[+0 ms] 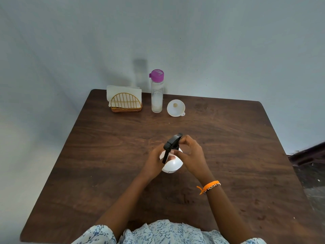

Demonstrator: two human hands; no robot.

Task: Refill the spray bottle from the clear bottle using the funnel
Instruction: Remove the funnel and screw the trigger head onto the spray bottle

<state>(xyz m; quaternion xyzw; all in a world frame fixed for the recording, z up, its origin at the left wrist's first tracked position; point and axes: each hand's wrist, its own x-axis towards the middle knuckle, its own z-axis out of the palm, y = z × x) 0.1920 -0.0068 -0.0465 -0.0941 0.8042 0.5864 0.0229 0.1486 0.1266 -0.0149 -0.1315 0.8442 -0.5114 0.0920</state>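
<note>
We have the spray bottle (pixel 171 162) standing upright near the middle of the counter (pixel 105 155), between both our hands. Its body is white and rounded, and the black spray head (pixel 171 144) sits on top, its trigger hanging down over the white shoulder toward us.

Our left hand (pixel 154 161) wraps the left side of the white body, its grip closed on the spray bottle, with fingertips showing against the plastic just below the head. Our right hand (pixel 190 155) comes in from the right; its grip is closed on the spray head, thumb and fingers pinching at the collar and the back of the black part. We cannot tell whether the head is screwed tight or already loose on the neck. An orange bracelet (pixel 210 186) circles our right wrist.

The clear bottle (pixel 157 95) stands upright at the far edge of the counter, well apart from our hands, with its purple cap (pixel 157 75) on. Liquid fills only the lower part of it. Just to its right lies the white funnel (pixel 175 107), wide mouth tilted toward us, resting on the counter and not touching the bottle. To the left of the clear bottle sits a gold wire napkin holder (pixel 125 103) with white napkins (pixel 121 91) standing in it.
</note>
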